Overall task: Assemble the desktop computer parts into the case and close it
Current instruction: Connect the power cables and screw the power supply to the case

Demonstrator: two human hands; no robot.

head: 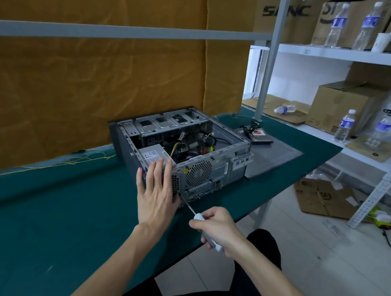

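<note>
Open computer case lying on the green desk, with both hands at its rear corner.

Left hand presses flat, fingers straight, on the power supply corner; right hand grips a white-handled screwdriver, tip at the rear panel.

A long table covered in dark green cloth runs along a wall hung with creased mustard-yellow fabric, which a pale grey metal rail crosses. To the right stands a white metal shelving unit holding brown cardboard boxes and clear plastic water bottles. The floor of pale tiles carries a flattened cardboard box. The light is dim and cool
</note>
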